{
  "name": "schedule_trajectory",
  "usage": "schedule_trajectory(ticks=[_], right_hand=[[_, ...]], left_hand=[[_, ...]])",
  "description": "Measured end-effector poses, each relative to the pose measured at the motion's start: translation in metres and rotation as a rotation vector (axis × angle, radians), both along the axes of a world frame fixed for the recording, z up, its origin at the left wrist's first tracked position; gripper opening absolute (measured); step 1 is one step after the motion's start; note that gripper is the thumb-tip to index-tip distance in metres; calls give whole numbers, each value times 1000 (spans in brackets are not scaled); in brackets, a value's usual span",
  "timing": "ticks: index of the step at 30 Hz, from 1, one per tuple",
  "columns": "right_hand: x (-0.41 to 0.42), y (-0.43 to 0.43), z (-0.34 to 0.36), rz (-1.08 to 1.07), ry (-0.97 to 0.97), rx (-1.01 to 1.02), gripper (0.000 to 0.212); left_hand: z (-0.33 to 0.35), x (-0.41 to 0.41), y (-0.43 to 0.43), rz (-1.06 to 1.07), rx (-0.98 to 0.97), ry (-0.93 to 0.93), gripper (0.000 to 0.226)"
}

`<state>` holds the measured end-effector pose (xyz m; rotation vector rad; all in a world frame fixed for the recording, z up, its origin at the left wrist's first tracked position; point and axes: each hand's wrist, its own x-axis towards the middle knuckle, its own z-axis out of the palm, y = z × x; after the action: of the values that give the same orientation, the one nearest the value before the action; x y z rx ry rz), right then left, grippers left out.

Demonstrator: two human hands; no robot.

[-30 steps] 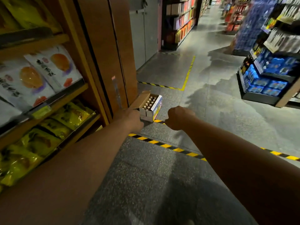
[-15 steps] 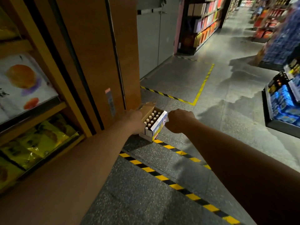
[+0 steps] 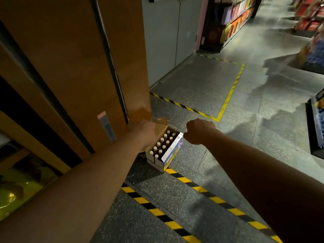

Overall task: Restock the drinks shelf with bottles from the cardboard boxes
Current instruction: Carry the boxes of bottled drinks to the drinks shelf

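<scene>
We see the cardboard box standing on the floor, with bottles upright in rows inside it. Our left hand lies over the box's left side, and our right hand is just right of it. The shelf end panel stands left of the box, floor tape runs from its near corner, and the doors stand behind it.

Floor: grey speckled stone tiles, glossy down the aisle, with pale patches of reflected light; two black-and-yellow hazard tape strips cross the near floor diagonally; a yellow line and another striped strip mark off a bay in front of grey double doors; tall orange-brown panel with dark vertical grooves at left; yellow packets low beneath it; stocked shelving far back, blurred; lighting dim overall.
</scene>
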<state>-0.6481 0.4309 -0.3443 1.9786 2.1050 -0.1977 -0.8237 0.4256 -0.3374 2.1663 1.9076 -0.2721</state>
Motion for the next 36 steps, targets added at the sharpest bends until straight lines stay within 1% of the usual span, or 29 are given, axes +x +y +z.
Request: schedule_trajectory(ticks=[5,8,11,16,21,26,28,30,31,33,36], right_hand=[[23,92,-8,85,-33,-36,32],[39,145,-18,169,-37,-59,32],[58,197,-27,249,-59,-80,32],[77,266,-37,346,-113,-100,33],[60,333,-48,451,-133,-107,35],[29,394,-76,492,-112,-151,30],[22,412,-89,512,-132,-167,34],[14,429,-103,526,-139,-176,38],[11,437,-111,532,-137,-199,39],[7,453,-130,544,-138,-243,40],[4,472,-159,597,-173,-272,40]], left_hand=[[-14,29,77,66,-8,-7,23],[-29,50,119,154,-24,-65,18],[-38,73,159,227,-30,-81,12],[-52,98,210,355,-37,-120,14],[-61,87,251,462,-70,-119,23],[-84,61,305,539,-102,-110,21],[-96,53,325,555,-122,-112,22],[-113,46,342,590,-191,-150,23],[-123,42,349,604,-229,-167,20],[-145,36,362,666,-239,-176,11],[-170,36,369,686,-276,-171,14]])
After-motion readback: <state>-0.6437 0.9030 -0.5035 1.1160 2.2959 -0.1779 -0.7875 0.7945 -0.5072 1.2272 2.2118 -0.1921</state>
